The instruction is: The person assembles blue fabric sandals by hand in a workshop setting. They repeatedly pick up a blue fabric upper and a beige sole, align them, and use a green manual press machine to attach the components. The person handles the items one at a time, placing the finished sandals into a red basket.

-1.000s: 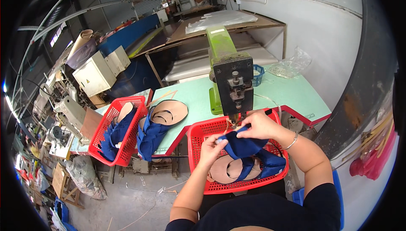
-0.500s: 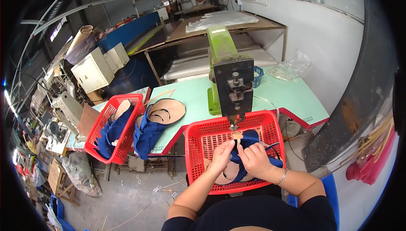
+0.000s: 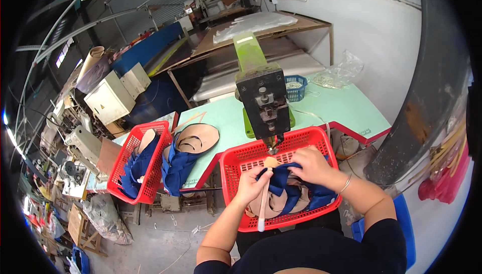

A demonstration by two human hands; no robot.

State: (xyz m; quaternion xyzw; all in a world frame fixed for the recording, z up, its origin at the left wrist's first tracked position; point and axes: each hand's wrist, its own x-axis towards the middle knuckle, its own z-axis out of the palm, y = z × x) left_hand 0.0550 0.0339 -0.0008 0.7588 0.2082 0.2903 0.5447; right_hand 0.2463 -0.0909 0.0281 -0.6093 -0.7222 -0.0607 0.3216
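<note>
A: Your left hand (image 3: 249, 183) is closed round a tan strap (image 3: 264, 193) that hangs down over the near rim of the red basket (image 3: 241, 161) on your lap. Right hand (image 3: 310, 165) pinches the blue strap piece (image 3: 279, 179), fingers curled on it.

B: Where does the work sit against the press?

A: Just under the nose of the green press (image 3: 262, 104), at the basket's far rim. The tan tip nearly touches the punch.

B: Advice?

A: Keep both grips tight and the two layers flat, edges lined up, before you feed them under. Keep fingertips to the sides of the punch, not below it. More tan soles lie in the basket under the blue

B: And left of you?

A: A second red basket (image 3: 131, 148) of blue pieces and a stack of soles (image 3: 193, 137) on the table (image 3: 346, 108)
</note>
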